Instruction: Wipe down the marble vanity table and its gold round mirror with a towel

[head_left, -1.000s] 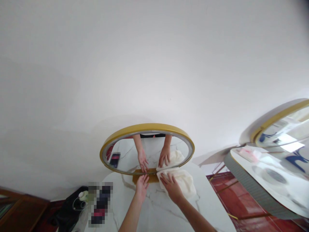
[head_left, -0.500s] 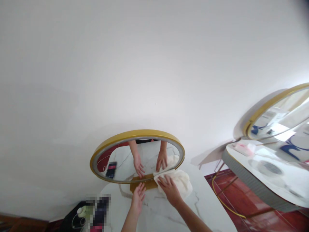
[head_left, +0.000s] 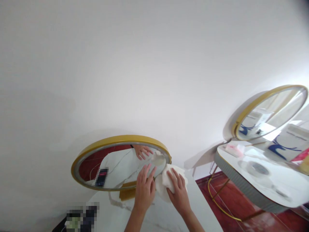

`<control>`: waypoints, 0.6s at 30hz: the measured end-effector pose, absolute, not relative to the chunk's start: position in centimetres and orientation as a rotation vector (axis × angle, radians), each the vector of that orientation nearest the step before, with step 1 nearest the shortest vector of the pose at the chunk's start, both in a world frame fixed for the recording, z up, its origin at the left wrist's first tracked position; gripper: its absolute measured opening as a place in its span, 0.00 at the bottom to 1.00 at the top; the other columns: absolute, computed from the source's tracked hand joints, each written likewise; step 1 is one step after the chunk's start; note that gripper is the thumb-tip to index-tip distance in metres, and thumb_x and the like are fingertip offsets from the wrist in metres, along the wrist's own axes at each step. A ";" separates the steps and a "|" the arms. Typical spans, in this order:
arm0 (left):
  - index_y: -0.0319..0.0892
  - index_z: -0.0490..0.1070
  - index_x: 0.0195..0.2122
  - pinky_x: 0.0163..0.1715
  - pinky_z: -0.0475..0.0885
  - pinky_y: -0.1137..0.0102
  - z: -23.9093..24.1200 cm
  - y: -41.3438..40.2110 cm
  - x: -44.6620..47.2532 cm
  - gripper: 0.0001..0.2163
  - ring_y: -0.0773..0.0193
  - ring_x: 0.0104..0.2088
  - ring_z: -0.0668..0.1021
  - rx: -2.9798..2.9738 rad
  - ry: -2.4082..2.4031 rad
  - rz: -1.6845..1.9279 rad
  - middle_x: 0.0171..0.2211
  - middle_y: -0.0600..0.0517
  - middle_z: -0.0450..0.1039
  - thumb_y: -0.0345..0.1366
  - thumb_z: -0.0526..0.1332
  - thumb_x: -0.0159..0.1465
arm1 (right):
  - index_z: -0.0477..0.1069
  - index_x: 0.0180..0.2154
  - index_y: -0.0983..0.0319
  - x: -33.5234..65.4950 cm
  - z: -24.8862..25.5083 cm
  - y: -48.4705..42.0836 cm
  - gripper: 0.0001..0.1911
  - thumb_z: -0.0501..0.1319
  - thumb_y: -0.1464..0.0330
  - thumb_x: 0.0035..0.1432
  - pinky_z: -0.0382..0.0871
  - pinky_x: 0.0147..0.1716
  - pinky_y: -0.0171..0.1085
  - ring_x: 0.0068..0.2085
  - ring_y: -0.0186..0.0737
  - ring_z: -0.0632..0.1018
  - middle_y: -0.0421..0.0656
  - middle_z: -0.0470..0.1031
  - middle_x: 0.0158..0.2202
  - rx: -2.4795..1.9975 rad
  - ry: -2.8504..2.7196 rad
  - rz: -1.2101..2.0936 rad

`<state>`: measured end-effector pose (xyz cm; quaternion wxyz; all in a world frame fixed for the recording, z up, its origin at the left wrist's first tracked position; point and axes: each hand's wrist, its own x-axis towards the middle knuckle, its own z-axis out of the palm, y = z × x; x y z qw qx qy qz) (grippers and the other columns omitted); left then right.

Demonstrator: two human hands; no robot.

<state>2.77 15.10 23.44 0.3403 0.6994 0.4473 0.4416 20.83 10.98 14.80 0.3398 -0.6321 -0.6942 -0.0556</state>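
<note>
A round mirror (head_left: 108, 166) with a gold rim stands on a white marbled tabletop (head_left: 111, 212), its gold base (head_left: 127, 192) partly hidden behind my left hand. My left hand (head_left: 145, 187) is open, fingers spread upward in front of the mirror's lower right rim; whether they touch the glass I cannot tell. My right hand (head_left: 178, 190) lies over a crumpled white cloth (head_left: 166, 183) at the mirror's right edge, fingers curved onto it. Part of the cloth and a hand are reflected in the glass.
A pale wall (head_left: 135, 71) rises behind the mirror. At the right stands a second white-topped table (head_left: 270, 187) with a gold-rimmed mirror (head_left: 272, 109), a pinkish packet (head_left: 234, 149) and a white bag with blue print (head_left: 289, 141). Blurred-out dark items (head_left: 89, 217) sit at lower left.
My left hand has moved up and right from the mirror's base to its lower right rim. My right hand has shifted right with the cloth, now more bunched. The view has turned slightly right.
</note>
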 end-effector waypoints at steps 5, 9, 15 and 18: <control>0.51 0.65 0.55 0.63 0.40 0.54 31.3 17.2 6.4 0.20 0.52 0.62 0.56 2.503 1.205 1.158 0.59 0.54 0.61 0.34 0.55 0.61 | 0.49 0.63 0.56 20.2 20.1 13.6 0.31 0.54 0.68 0.58 0.52 0.58 0.53 0.63 0.51 0.54 0.44 0.50 0.64 -1.498 -1.765 -0.250; 0.52 0.52 0.62 0.63 0.38 0.56 33.9 18.1 8.0 0.25 0.58 0.63 0.55 3.038 1.359 1.029 0.62 0.55 0.54 0.35 0.53 0.63 | 0.52 0.61 0.54 20.1 20.4 14.7 0.30 0.55 0.67 0.58 0.54 0.57 0.56 0.62 0.53 0.54 0.44 0.51 0.64 -1.479 -1.700 -0.251; 0.50 0.52 0.62 0.63 0.36 0.54 33.9 19.2 7.9 0.25 0.58 0.63 0.56 3.211 1.459 0.980 0.62 0.56 0.55 0.36 0.53 0.62 | 0.56 0.60 0.51 20.9 16.5 14.7 0.29 0.55 0.72 0.56 0.61 0.54 0.56 0.63 0.57 0.52 0.41 0.45 0.65 -1.502 -1.657 -0.164; 0.51 0.52 0.62 0.63 0.36 0.54 33.4 19.3 7.9 0.25 0.58 0.63 0.56 3.220 1.474 0.990 0.61 0.56 0.55 0.36 0.53 0.63 | 0.55 0.60 0.50 21.4 17.6 15.0 0.31 0.56 0.73 0.56 0.61 0.54 0.56 0.63 0.56 0.51 0.41 0.42 0.65 -1.452 -1.683 -0.158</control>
